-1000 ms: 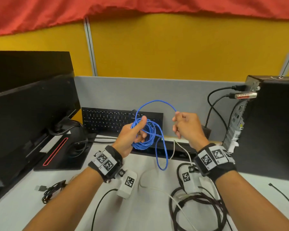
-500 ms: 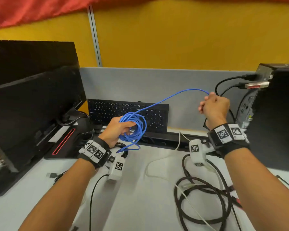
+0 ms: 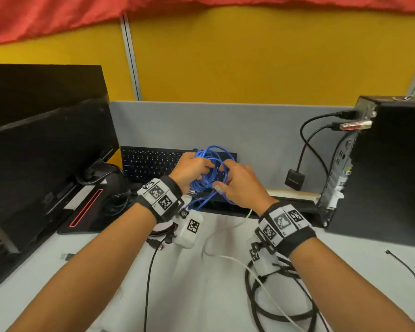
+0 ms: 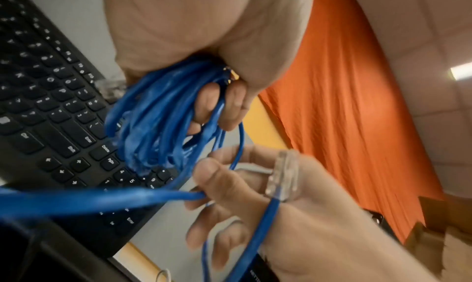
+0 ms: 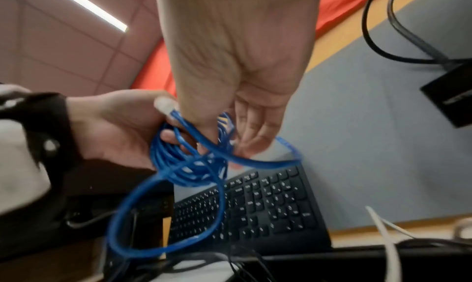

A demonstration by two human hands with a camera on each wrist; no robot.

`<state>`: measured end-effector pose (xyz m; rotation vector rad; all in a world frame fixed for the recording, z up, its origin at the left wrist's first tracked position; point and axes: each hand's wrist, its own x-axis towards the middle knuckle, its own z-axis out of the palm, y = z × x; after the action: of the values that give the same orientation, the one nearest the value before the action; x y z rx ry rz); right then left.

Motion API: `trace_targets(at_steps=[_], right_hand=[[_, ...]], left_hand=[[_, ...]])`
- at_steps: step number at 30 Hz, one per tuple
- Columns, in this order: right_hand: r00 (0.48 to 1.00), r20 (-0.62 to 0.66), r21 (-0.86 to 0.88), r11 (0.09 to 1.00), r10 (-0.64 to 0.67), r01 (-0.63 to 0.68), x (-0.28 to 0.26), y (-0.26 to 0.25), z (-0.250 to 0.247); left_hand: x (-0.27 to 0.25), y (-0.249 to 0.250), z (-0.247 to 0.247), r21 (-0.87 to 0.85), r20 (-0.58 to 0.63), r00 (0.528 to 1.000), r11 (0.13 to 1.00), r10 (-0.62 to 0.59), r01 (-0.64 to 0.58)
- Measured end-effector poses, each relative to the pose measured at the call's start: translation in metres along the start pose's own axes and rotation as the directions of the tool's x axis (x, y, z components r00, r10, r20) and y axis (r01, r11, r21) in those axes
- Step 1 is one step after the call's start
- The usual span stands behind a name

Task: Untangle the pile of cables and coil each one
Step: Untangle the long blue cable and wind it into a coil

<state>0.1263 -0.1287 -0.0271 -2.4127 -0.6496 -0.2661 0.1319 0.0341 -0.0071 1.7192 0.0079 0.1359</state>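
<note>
A blue network cable (image 3: 211, 168) is wound into a loose coil that my left hand (image 3: 189, 171) grips above the keyboard. In the left wrist view the fingers (image 4: 230, 102) curl round the bundled coil (image 4: 158, 115). My right hand (image 3: 240, 183) meets it from the right and pinches the free end of the blue cable. The cable's clear plug (image 3: 218, 188) lies across that hand, also seen as the plug (image 4: 283, 177). In the right wrist view a loose loop (image 5: 163, 215) hangs below the coil (image 5: 189, 165). A thick black cable (image 3: 280, 307) and a white cable (image 3: 225, 257) lie tangled on the table.
A black keyboard (image 3: 151, 161) leans at the grey divider, a monitor (image 3: 46, 164) stands left and a PC tower (image 3: 388, 176) right with leads plugged in. A thin black wire (image 3: 412, 279) lies far right, a black USB lead (image 3: 151, 271) under my left forearm.
My right hand, which had drawn a blue strand out up to the right, has come back to the coil. Both hands now meet at the blue bundle.
</note>
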Motion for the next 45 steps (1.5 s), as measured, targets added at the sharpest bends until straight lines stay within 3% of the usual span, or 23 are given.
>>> trace_targets(at_steps=[2, 5, 10, 14, 16, 17, 19, 20, 22, 24, 25, 27, 28, 30, 32, 35, 37, 40, 42, 45], right_hand=[[0.998, -0.069, 0.174, 0.985, 0.006, 0.006, 0.002, 0.009, 0.003], [0.992, -0.128, 0.226, 0.973, -0.01, 0.039, 0.001, 0.021, 0.005], [0.991, 0.132, 0.6, 0.793, 0.03, -0.104, -0.011, 0.022, 0.009], [0.986, -0.091, 0.692, 0.721, 0.14, -0.038, -0.008, 0.024, -0.006], [0.943, -0.213, 0.79, 0.613, 0.257, 0.011, -0.006, 0.037, -0.024], [0.917, -0.269, 0.786, 0.617, 0.296, 0.032, -0.007, 0.046, -0.032], [0.897, -0.344, 0.625, 0.781, 0.278, -0.002, -0.008, 0.06, -0.043], [0.912, -0.331, 0.5, 0.865, 0.242, -0.048, -0.007, 0.063, -0.047], [0.957, -0.156, 0.289, 0.938, 0.243, -0.191, -0.006, 0.06, -0.051], [0.964, -0.033, 0.102, 0.961, 0.262, -0.258, -0.005, 0.048, -0.051], [0.973, -0.092, 0.023, 0.977, 0.213, -0.212, -0.007, 0.037, -0.049], [0.957, -0.277, -0.099, 0.994, -0.08, 0.055, -0.011, 0.007, -0.042], [0.926, -0.277, -0.14, 0.964, -0.257, 0.226, -0.012, -0.008, -0.038], [0.859, -0.087, -0.201, 0.854, -0.504, 0.481, -0.012, -0.034, -0.028], [0.823, 0.093, -0.272, 0.781, -0.56, 0.563, -0.006, -0.048, -0.018], [0.843, 0.2, -0.373, 0.757, -0.499, 0.537, 0.004, -0.049, -0.015], [0.859, 0.179, -0.209, 0.835, -0.48, 0.51, 0.004, -0.044, -0.02], [0.926, -0.035, 0.277, 0.886, -0.376, 0.371, 0.001, -0.037, -0.033], [0.972, -0.122, 0.583, 0.777, -0.203, 0.236, 0.0, -0.034, -0.049], [0.989, -0.132, 0.869, 0.488, 0.068, 0.082, 0.001, -0.028, -0.073]], left_hand=[[-0.003, 0.004, -0.002, -0.02, 0.039, 0.998, 0.998, -0.055, 0.056], [-0.004, 0.006, -0.007, -0.054, 0.078, 0.988, 0.989, -0.133, 0.138], [-0.003, 0.008, -0.01, -0.036, 0.111, 0.979, 0.984, -0.169, 0.174], [-0.007, 0.006, -0.02, 0.034, 0.224, 0.964, 0.99, -0.144, 0.14], [-0.007, 0.007, -0.034, 0.052, 0.219, 0.966, 0.99, -0.14, 0.131], [-0.005, 0.008, -0.042, 0.036, 0.181, 0.974, 0.991, -0.135, 0.131], [0.002, 0.013, -0.061, 0.034, 0.014, 0.992, 0.992, -0.126, 0.125], [0.007, 0.017, -0.069, 0.077, -0.083, 0.99, 0.99, -0.112, 0.118], [0.016, 0.029, -0.08, 0.239, -0.22, 0.975, 0.967, -0.039, 0.092], [0.023, 0.044, -0.08, 0.44, -0.242, 0.968, 0.896, 0.062, 0.052], [0.025, 0.053, -0.077, 0.531, -0.225, 0.969, 0.847, 0.102, 0.035], [0.027, 0.07, -0.066, 0.665, -0.185, 0.972, 0.747, 0.146, 0.015], [0.027, 0.078, -0.06, 0.697, -0.171, 0.973, 0.717, 0.152, 0.01], [0.027, 0.091, -0.049, 0.703, -0.143, 0.98, 0.711, 0.139, 0.002], [0.024, 0.102, -0.041, 0.659, -0.127, 0.983, 0.752, 0.129, -0.013], [0.018, 0.114, -0.035, 0.585, -0.108, 0.987, 0.811, 0.119, -0.033], [0.012, 0.116, -0.035, 0.519, -0.088, 0.991, 0.854, 0.097, -0.037], [0.007, 0.105, -0.035, 0.389, -0.04, 0.999, 0.921, 0.018, -0.001], [0.004, 0.085, -0.036, 0.223, 0.005, 0.998, 0.973, -0.062, 0.06], [0.0, 0.051, -0.039, 0.009, 0.096, 0.981, 0.986, -0.168, 0.168]])
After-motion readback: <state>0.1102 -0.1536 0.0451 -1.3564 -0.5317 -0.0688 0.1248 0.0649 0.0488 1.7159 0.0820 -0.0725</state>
